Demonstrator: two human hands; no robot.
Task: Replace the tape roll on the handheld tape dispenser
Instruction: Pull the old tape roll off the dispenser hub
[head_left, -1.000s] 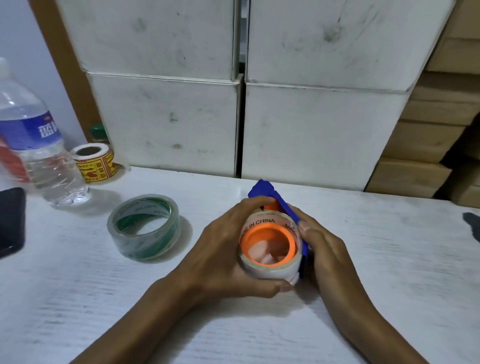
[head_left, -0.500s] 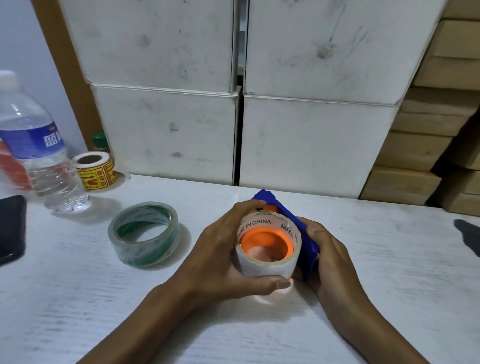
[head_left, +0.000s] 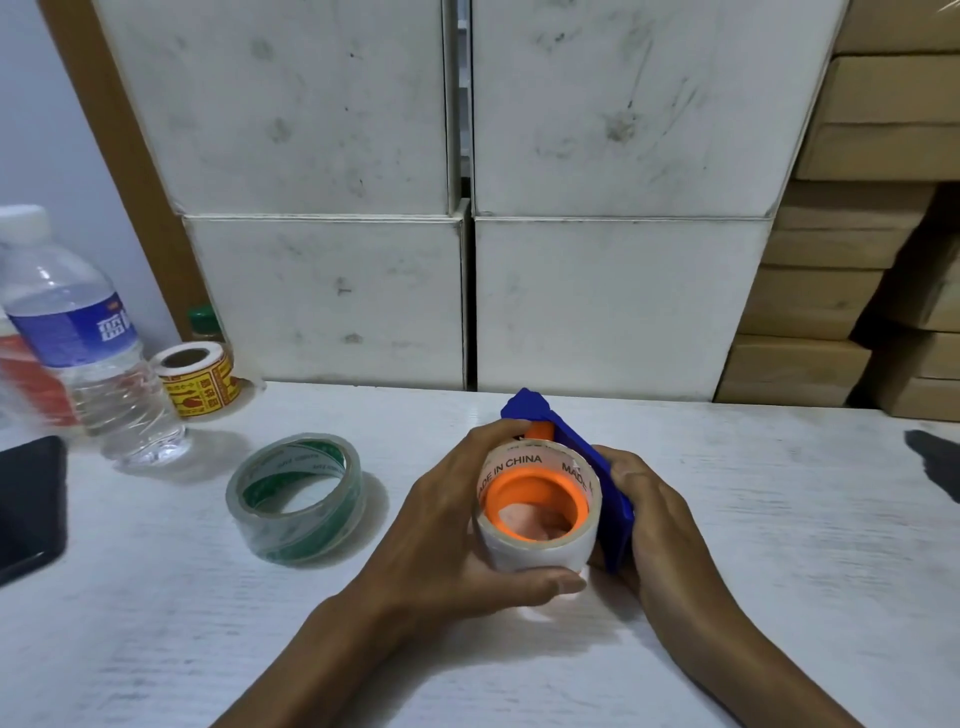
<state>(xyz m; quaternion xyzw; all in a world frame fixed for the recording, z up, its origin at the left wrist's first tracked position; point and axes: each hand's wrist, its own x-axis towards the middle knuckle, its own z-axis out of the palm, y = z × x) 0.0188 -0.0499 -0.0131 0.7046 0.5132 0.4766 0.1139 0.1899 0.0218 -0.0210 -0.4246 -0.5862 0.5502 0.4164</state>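
Observation:
The blue handheld tape dispenser (head_left: 582, 447) stands on edge at the table's middle. A nearly used-up tape roll (head_left: 535, 551), its core printed "MADE IN CHINA", sits around the dispenser's orange hub (head_left: 535, 483). My left hand (head_left: 441, 525) wraps around that roll from the left, thumb under its near side. My right hand (head_left: 654, 519) grips the blue body from the right. A fuller clear tape roll with a green-printed core (head_left: 296, 496) lies flat on the table to the left, apart from both hands.
A water bottle (head_left: 88, 358) and a yellow label roll (head_left: 200, 379) stand at the back left. A black phone (head_left: 26, 504) lies at the left edge. White boxes (head_left: 332, 301) and stacked brown cartons (head_left: 841, 291) close off the back. A dark object (head_left: 935, 462) is at the right edge.
The roll sits slightly further out along the orange hub in my left hand. Both hands keep their grips and the roll on the table has not moved.

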